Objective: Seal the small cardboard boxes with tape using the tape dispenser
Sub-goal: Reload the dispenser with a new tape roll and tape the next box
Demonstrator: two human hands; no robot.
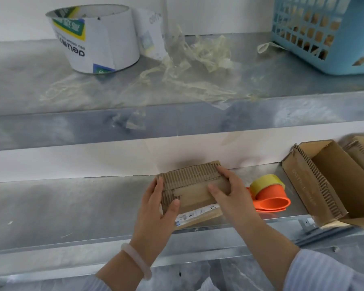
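On the lower shelf [72, 206] the tape dispenser [269, 196] lies just right of the cardboard box [193, 192], open boxes [328, 181] farther right.

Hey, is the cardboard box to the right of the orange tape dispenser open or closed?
Open. The box has no flap over its top, and its inside walls show from above.

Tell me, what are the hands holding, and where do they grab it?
Both hold the small cardboard box: the left hand grips its left end, the right hand its right end. The tape dispenser lies untouched beside it.
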